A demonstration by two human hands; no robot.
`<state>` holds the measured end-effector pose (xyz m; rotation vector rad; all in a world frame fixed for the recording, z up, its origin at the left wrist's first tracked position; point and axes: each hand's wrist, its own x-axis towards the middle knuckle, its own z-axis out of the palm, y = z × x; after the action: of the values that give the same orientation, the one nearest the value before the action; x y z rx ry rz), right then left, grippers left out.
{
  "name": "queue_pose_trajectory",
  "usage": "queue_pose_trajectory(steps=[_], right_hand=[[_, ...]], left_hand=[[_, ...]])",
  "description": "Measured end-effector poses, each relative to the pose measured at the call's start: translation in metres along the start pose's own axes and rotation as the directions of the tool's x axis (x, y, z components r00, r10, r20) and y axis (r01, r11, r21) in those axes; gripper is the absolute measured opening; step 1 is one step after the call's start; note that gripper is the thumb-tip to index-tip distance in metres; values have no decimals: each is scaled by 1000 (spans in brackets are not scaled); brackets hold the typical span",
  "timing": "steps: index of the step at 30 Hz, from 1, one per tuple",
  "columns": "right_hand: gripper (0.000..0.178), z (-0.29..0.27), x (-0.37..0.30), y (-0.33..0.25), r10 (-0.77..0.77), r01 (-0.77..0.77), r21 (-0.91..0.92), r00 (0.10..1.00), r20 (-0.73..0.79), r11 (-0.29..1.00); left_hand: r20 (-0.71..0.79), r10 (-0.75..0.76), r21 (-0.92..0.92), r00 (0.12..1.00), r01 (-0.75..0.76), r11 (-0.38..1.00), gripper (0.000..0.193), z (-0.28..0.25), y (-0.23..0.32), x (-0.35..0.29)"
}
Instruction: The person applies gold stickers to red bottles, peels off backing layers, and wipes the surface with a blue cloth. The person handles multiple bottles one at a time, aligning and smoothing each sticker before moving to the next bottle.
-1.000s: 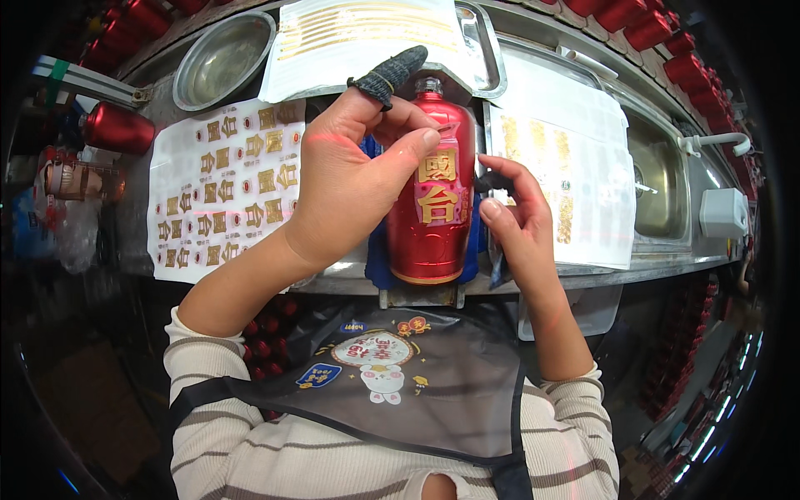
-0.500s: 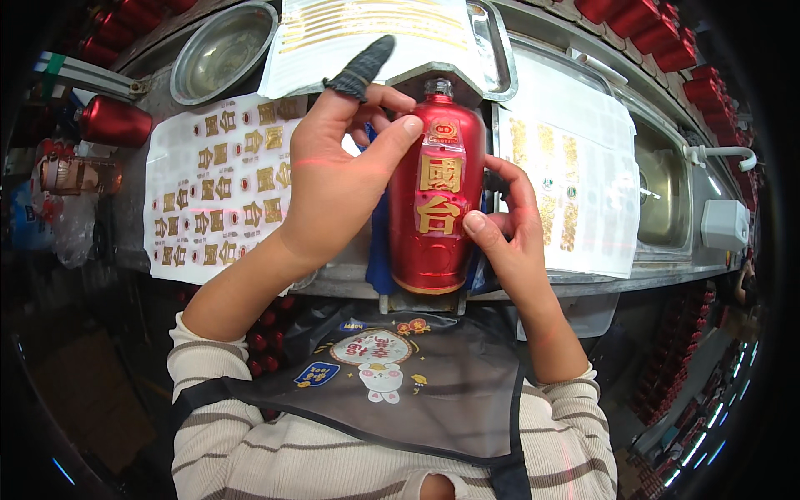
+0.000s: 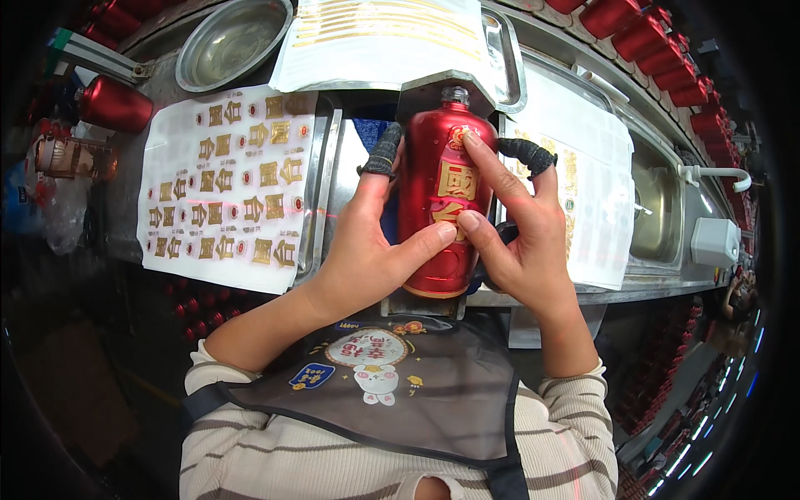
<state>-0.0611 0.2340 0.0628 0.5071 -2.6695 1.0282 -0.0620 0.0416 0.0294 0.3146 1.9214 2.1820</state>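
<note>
A shiny red bottle (image 3: 417, 192) lies tilted back on a metal stand (image 3: 414, 93), its bare neck away from me. Two large gold characters and a small round emblem (image 3: 457, 139) run down its front. My left hand (image 3: 354, 258) grips its left side, thumb pressed on the lower gold character (image 3: 444, 218). A black cover sits on one of its fingers, beside the bottle's shoulder. My right hand (image 3: 529, 237) holds the right side; its index fingertip presses the emblem and its thumb the lower character. Another right finger, black-covered, stretches toward the shoulder. The fingers behind the bottle are hidden.
To the left lies a sheet of gold character decals (image 3: 221, 187) on a metal tray (image 3: 325, 167). A steel bowl (image 3: 235, 42) and a sheet of gold strips (image 3: 379, 42) are behind. Right are another decal sheet (image 3: 604, 192) and a sink (image 3: 654, 208). Red bottles (image 3: 646, 37) line the back.
My left hand has come down from the bottle's neck to its left side, thumb onto the lower character. My right index finger has moved up onto the emblem. The bottle appears slightly further right.
</note>
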Motion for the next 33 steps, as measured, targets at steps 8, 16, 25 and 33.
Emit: queue_pose_trajectory(steps=[8, 16, 25, 33], right_hand=[[62, -5, 0, -4, 64, -65, 4, 995, 80, 998], [61, 1, 2, -3, 36, -36, -14, 999, 36, 999], [62, 1, 3, -2, 1, 0, -29, 999, 41, 1000], [65, -1, 1, -2, 95, -93, -27, 991, 96, 995]], left_hand=[[-17, 25, -104, 1000, -27, 994, 77, 1, -3, 0], [-6, 45, -47, 999, -45, 998, 78, -2, -7, 1], [21, 44, -44, 999, -43, 998, 79, -4, -7, 0], [24, 38, -26, 999, -38, 999, 79, -4, -6, 1]])
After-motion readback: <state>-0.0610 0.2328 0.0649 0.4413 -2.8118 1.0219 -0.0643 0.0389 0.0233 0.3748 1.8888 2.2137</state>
